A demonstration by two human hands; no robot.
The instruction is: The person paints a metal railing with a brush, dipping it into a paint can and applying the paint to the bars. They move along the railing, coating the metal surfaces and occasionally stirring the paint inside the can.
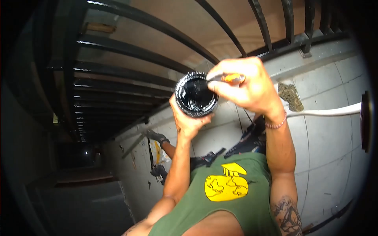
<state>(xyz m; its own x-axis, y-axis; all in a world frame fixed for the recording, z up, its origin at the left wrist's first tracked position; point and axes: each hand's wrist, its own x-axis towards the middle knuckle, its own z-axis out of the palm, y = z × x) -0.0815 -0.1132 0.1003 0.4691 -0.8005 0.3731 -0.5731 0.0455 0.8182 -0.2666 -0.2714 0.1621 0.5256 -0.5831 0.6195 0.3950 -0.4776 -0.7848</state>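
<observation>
My left hand (pixel 188 122) is wrapped round the underside and side of a round open can (pixel 204 111), holding it up in front of my chest. Glossy black paint (pixel 195 92) coats the can's inside and rim. Over the can's right edge, my right hand (pixel 250 84) pinches a paintbrush (pixel 233 78) by its dark handle with orange marks. The brush's lower end reaches into the can, where its bristles are lost against the black.
Black metal railing bars (pixel 134 49) run along the left and top. Light floor tiles (pixel 319 137) lie below. A matted brownish rag (pixel 290 97) and a white pole (pixel 330 112) are at the right. A dark shoe (pixel 158 136) and a yellow-white packet (pixel 160 155) show at lower left.
</observation>
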